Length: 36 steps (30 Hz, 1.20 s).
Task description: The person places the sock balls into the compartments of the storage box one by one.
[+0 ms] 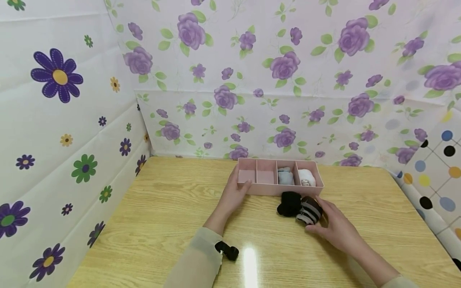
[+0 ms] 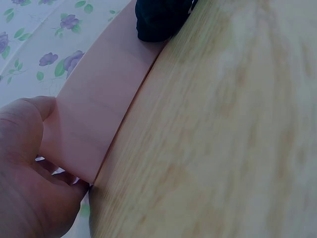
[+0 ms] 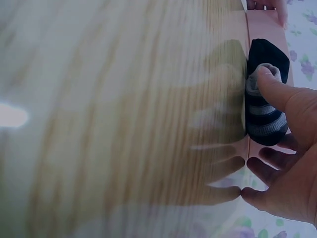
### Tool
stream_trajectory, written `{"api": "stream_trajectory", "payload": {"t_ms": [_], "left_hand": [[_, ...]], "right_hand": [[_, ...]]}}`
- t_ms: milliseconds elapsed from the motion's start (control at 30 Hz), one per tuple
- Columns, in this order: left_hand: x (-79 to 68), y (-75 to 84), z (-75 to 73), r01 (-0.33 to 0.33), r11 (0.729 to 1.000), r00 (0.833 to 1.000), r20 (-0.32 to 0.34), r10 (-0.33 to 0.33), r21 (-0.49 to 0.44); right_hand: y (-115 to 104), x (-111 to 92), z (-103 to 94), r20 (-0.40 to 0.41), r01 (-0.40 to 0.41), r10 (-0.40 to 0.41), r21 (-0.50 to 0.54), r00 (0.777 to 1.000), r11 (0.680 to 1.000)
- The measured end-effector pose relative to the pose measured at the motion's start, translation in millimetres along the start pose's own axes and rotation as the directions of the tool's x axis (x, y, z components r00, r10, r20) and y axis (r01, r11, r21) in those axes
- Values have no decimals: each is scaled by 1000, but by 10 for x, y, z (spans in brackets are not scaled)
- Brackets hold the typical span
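Observation:
A pink divided box (image 1: 264, 189) lies lengthwise on the table. Its two left compartments show bare floors; the others hold a rolled grey-blue sock (image 1: 285, 176) and a rolled white sock (image 1: 307, 177). My left hand (image 1: 232, 196) grips the box's left end, thumb at the front rim, fingers around the end wall. In front of the box lie a rolled black sock (image 1: 289, 204) and, against it, a striped black-and-grey rolled sock (image 1: 309, 211). My right hand (image 1: 336, 226) holds the striped sock between thumb and fingers; the right wrist view shows the thumb on its grey cuff (image 3: 267, 72).
The wooden table (image 1: 173, 200) reaches back to a flower-printed cloth (image 1: 223, 96). A similar cloth (image 1: 61, 132) stands along the left, a dotted one (image 1: 432, 180) at the right. A black strap (image 1: 227, 251) is on the left wrist.

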<state>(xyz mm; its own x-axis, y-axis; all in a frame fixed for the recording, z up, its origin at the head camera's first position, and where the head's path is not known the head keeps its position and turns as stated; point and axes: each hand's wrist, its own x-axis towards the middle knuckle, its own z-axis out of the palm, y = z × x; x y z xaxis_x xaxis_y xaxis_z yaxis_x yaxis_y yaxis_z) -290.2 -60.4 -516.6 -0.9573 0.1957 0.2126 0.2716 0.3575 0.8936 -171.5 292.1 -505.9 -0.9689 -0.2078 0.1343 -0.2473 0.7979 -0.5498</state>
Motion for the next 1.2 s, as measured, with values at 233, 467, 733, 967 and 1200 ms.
{"api": "stream_trajectory", "payload": {"t_ms": [233,467,733,967,1200], "left_hand": [[12,3,6,10,1000,1000,-3,-10,18],[15,6,3,3,1000,1000,-1,-3,16],[27,-12,9,3,1000,1000,-2,-3,10],[9,-18,14,-14,1000,1000,-15,14,11],[31,-34,11,-8,1000,1000,-11,8,-10]], "right_hand": [[15,9,22,3,-10,10,-18,1000,1000],[9,15,32,-16,-15,14,-28,1000,1000],[1,21,31,-33,-14,13,-26,999,1000],[-14,25,21,-40,-10,8,-33,999,999],[-24,10,4,-51,-2,2,-15,999,1000]]}}
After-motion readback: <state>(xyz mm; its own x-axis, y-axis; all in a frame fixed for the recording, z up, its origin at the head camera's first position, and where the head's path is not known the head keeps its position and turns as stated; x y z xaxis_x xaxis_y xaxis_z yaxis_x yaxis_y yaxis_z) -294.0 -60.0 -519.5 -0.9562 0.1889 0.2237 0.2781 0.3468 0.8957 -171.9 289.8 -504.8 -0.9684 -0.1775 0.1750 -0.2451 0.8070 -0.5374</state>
